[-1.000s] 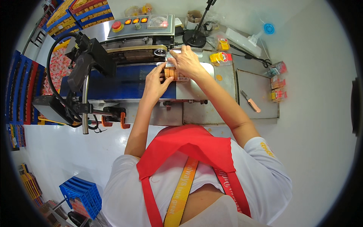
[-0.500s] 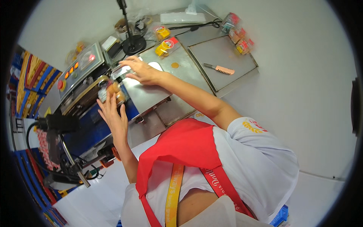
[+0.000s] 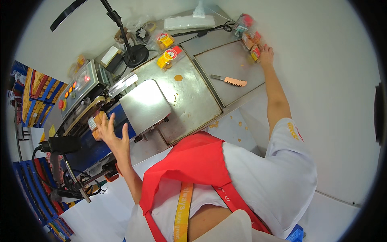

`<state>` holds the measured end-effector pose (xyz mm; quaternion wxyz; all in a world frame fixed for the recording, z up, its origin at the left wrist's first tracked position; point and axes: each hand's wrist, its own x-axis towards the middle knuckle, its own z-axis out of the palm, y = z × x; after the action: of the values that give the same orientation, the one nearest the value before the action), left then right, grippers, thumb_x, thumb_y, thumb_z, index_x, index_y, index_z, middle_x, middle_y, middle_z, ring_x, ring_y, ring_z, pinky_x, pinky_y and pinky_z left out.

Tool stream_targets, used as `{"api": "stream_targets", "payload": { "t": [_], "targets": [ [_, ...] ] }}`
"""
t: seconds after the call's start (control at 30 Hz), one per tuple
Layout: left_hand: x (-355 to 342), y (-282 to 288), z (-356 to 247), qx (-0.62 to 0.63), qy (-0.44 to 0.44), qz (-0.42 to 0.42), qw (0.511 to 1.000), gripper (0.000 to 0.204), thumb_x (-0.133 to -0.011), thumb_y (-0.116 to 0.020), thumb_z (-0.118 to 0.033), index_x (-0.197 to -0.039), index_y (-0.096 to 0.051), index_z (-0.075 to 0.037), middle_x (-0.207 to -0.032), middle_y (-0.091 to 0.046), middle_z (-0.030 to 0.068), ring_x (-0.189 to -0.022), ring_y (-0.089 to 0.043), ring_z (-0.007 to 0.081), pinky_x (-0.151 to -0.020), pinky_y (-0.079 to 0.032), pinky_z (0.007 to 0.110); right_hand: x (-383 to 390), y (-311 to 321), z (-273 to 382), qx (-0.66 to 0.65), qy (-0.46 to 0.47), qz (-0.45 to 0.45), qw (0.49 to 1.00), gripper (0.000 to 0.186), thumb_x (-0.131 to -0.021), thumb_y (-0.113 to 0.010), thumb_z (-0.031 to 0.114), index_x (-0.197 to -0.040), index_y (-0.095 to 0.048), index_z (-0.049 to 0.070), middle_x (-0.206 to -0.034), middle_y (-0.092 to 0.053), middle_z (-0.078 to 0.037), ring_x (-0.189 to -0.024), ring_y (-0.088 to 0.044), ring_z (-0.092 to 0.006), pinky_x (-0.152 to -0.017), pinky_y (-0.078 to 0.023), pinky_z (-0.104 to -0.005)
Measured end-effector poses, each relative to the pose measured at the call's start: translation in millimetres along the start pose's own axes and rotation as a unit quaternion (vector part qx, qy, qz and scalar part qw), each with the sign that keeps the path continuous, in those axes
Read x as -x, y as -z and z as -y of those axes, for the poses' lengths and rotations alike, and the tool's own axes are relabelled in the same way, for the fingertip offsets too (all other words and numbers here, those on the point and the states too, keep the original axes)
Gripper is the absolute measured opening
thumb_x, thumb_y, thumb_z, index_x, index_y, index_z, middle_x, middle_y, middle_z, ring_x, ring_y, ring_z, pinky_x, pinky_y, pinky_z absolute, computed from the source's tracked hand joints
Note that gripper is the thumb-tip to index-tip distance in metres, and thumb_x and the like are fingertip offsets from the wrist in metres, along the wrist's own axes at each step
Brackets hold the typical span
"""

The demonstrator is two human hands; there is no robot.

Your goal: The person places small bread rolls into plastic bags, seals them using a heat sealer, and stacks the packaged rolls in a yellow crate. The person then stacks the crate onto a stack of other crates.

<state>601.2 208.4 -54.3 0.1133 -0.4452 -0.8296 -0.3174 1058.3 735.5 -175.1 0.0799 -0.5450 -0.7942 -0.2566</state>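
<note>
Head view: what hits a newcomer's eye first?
The red cloth across the person's chest, low centre. Then the left hand, spread at a pack on the blue belt, and the right hand, outstretched by bags at upper right. The pink-handled knife lies right of centre.

Golden-brown biscuits show through the clear packet [image 3: 96,134] at the fingertips of the left hand [image 3: 115,135], with a white label on one side; the conveyor belt [image 3: 90,148] beneath that hand is deep blue. Beyond it, the machine's control panel carries a red stop button [image 3: 61,105] and glowing orange switches [image 3: 70,89]. By the right hand's [image 3: 266,55] fingers, the small packet [image 3: 255,53] is yellow and red. Between the hands, a silver plate [image 3: 146,103] nearer the left gives way to a brown-stained grey worktop [image 3: 189,97], while a knife [image 3: 234,82] nearer the right has a peach-pink handle edged with black notches. Behind both hands, the apron [image 3: 189,159] is plain red, the shirt [image 3: 278,173] white, and one strap [image 3: 184,207] yellow with pale lettering.
</note>
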Motion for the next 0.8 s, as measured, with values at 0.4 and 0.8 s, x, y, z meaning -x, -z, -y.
{"api": "stream_targets", "payload": {
  "t": [0.4, 0.8],
  "targets": [
    [-76, -88, -161, 0.306, -0.212, 0.025, 0.928, 0.083, -0.059, -0.084, -0.015, -0.132, -0.044, -0.008, -0.137, -0.042, 0.0139, -0.132, -0.032, 0.0365, -0.106, -0.031, 0.047, -27, 264, 164, -0.679, 0.047, 0.168, 0.713, 0.021, -0.088, -0.063, 0.024, -0.084, -0.068, 0.004, -0.061, -0.055, 0.004, -0.052, -0.039, -0.0025, -0.049, -0.031, -0.0191],
    [-143, -59, -117, 0.430, -0.016, 0.217, 0.876, 0.040, -0.085, -0.067, -0.025, -0.121, -0.057, -0.010, -0.084, -0.064, 0.0006, -0.071, -0.058, 0.0055, -0.060, -0.044, 0.019, 15, 289, 225, -0.840, 0.140, 0.329, 0.408, 0.049, -0.092, -0.053, 0.037, -0.130, -0.049, 0.008, -0.118, -0.059, -0.012, -0.100, -0.062, -0.0198, -0.086, -0.051, -0.0354]
  ]
}}
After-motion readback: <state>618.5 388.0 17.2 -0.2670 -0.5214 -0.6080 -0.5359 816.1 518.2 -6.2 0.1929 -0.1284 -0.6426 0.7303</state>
